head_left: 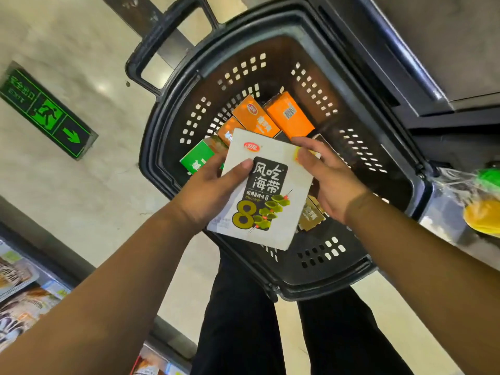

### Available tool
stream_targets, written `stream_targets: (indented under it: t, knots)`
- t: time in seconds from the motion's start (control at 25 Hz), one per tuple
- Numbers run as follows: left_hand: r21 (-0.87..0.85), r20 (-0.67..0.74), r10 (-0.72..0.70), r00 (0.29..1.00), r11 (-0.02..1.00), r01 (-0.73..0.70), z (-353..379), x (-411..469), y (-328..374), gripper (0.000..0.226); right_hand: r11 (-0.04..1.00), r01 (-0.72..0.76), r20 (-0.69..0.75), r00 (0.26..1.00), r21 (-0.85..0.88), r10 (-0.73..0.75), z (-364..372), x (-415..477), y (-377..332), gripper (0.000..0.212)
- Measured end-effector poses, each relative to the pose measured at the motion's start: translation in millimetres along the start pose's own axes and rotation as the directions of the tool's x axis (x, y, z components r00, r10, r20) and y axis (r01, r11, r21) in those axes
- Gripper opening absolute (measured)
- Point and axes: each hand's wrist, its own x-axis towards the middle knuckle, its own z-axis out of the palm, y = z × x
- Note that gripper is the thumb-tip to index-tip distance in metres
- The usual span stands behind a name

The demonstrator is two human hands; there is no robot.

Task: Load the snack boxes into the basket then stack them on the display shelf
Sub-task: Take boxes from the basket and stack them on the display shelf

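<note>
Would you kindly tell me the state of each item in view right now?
basket: partly loaded
white snack box: gripped by both hands over the basket
left hand: grips the box's left side
right hand: grips its right side
orange boxes: lying inside basket
green box: lying inside basket

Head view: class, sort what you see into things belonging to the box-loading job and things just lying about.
Job: white snack box, held by left hand and right hand; black basket; orange boxes, green box, brown box inside it.
Lying about: green exit sign; bagged yellow item.
</note>
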Motion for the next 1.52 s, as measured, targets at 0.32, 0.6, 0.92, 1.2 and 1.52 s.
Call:
stream_targets:
  t: [0.32, 0.6, 0.92, 1.2, 1.52]
  knots:
    - [0.072, -0.369, 0.164, 0.915, 0.986, -0.148, -64, -32, -27, 0.058, 0.867, -0.043, -0.287, 0.951, -0.497, -0.117, 9, 76, 25, 0.045]
    - [0.047, -0.444, 0.218, 0.869, 0.974, -0.22, -70, -22, -33, 0.056, 0.373, -0.036, -0.194, 0.898, -0.927, -0.396, -9, 155, 41, 0.081]
    - [0.008, -0.467, 0.211, 0.859, 0.972, -0.235, -62, -6, -43, 0.05, 0.302, -0.169, -0.307, 0.809, -0.938, -0.502, -4, 197, 54, 0.08]
    - [-0.011, -0.475, 0.179, 0.862, 0.978, -0.209, -65, -2, -43, 0.054, 0.153, -0.134, -0.194, 0.846, -0.979, -0.497, -13, 210, 39, 0.083]
    - [-0.017, -0.488, 0.203, 0.849, 0.97, -0.241, -56, 2, -36, 0.047, 0.272, -0.068, -0.231, 0.742, -0.96, -0.629, -19, 148, 45, 0.078]
